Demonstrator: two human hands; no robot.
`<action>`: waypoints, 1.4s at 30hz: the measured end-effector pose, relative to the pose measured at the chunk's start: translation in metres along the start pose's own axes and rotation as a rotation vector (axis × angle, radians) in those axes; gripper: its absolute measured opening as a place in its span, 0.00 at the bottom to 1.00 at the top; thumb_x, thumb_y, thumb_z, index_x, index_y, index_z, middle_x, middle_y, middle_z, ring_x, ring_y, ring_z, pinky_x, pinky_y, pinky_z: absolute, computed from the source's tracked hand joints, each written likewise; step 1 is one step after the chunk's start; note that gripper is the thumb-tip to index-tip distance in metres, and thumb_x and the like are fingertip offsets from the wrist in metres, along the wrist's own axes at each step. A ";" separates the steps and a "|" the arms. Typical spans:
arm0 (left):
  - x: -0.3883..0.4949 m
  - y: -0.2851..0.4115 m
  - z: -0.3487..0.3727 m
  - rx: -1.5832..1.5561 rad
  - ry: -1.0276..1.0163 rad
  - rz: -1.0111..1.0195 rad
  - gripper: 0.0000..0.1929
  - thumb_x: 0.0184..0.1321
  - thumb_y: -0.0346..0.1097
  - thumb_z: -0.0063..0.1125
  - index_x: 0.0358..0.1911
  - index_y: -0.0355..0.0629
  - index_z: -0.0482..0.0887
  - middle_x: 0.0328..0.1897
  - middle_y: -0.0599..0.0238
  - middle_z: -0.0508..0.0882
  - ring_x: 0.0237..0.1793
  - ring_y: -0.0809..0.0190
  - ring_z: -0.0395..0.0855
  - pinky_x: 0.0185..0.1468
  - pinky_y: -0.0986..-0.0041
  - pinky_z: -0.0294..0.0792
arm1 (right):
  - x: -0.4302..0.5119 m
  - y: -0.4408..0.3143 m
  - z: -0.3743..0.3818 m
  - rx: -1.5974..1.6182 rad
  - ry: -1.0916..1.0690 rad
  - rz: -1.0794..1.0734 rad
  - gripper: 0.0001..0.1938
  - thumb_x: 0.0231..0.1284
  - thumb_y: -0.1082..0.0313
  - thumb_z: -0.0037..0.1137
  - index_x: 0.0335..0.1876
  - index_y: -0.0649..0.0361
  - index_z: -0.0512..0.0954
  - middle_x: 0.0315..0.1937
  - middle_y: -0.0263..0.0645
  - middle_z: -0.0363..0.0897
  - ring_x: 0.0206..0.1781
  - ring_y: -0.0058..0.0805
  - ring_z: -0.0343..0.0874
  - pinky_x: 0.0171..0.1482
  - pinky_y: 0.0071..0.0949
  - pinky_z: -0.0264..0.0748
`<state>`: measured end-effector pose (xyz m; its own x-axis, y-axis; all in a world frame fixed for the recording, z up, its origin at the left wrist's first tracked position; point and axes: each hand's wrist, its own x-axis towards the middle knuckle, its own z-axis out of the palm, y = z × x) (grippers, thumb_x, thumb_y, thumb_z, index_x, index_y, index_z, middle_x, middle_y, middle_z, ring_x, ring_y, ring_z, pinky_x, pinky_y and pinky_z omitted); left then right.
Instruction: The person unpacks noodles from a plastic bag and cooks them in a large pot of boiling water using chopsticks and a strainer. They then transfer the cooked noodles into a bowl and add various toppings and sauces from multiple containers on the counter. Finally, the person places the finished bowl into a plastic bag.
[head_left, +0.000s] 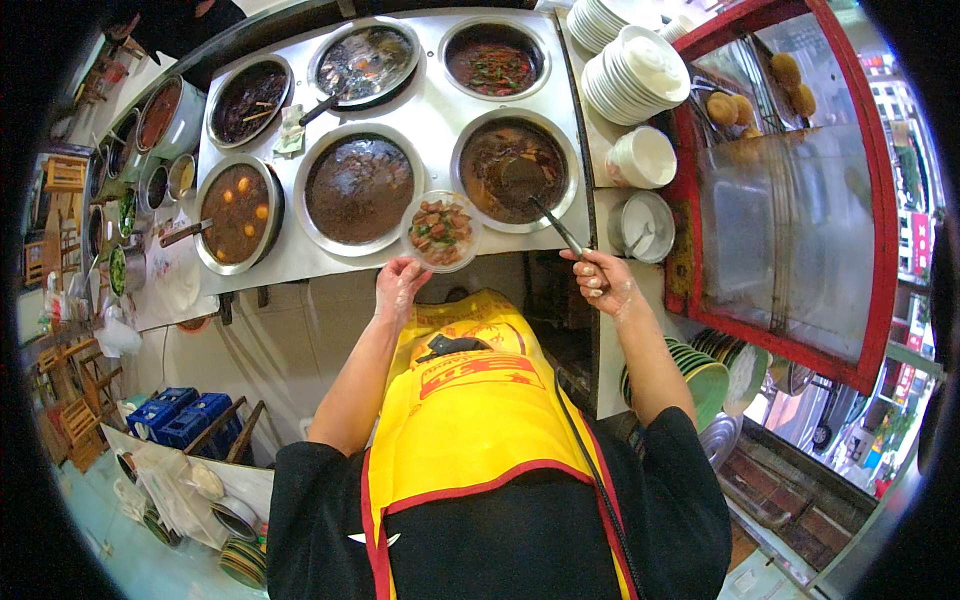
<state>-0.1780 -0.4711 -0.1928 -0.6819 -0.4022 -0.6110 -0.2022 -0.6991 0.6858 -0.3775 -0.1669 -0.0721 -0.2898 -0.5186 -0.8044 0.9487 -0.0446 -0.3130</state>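
My left hand (402, 289) grips the near rim of a clear plastic bowl (441, 232) of diced meat with chopped greens, held between two pots at the counter's front edge. My right hand (602, 281) is closed around the handle of a ladle (559, 227). Its head lies in the dark broth of the right front pot (517, 127), partly under the liquid. Left of the bowl sits a wide pot of brown stew (360, 187). Farther left, a pot with several eggs (238, 214) in brown sauce has a wooden-handled utensil (186, 232) across its rim.
Three more food pots (365, 60) line the steel counter's (300, 165) back row. Folded banknotes (290, 133) lie between pots. At right stand stacked white plates (634, 75), white bowls (643, 157), a metal canister (643, 225) and a red-framed glass cabinet (787, 202). Green plates (701, 375) sit below it.
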 end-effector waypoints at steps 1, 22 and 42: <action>0.000 0.000 0.000 0.004 0.000 -0.001 0.06 0.61 0.30 0.57 0.37 0.40 0.73 0.36 0.67 0.76 0.39 0.67 0.78 0.51 0.71 0.76 | -0.005 -0.002 0.003 0.014 0.009 0.019 0.16 0.71 0.64 0.36 0.55 0.67 0.69 0.19 0.24 0.60 0.16 0.11 0.55 0.16 0.12 0.53; 0.001 -0.004 -0.008 0.019 0.007 -0.039 0.08 0.62 0.33 0.57 0.38 0.39 0.73 0.39 0.64 0.78 0.41 0.66 0.78 0.50 0.71 0.76 | -0.044 0.010 0.075 -0.456 -0.055 0.135 0.13 0.69 0.63 0.42 0.49 0.64 0.72 0.16 0.31 0.70 0.11 0.16 0.64 0.12 0.17 0.60; 0.002 -0.005 -0.011 0.039 -0.022 -0.063 0.10 0.61 0.36 0.61 0.37 0.39 0.74 0.36 0.65 0.78 0.37 0.67 0.79 0.45 0.73 0.78 | -0.012 0.059 0.002 -1.239 0.412 -0.642 0.19 0.63 0.63 0.49 0.57 0.64 0.70 0.21 0.39 0.75 0.23 0.30 0.75 0.29 0.31 0.71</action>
<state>-0.1710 -0.4746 -0.2022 -0.6820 -0.3449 -0.6450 -0.2724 -0.6986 0.6616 -0.3181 -0.1655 -0.0799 -0.8313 -0.4067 -0.3789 -0.0092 0.6916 -0.7222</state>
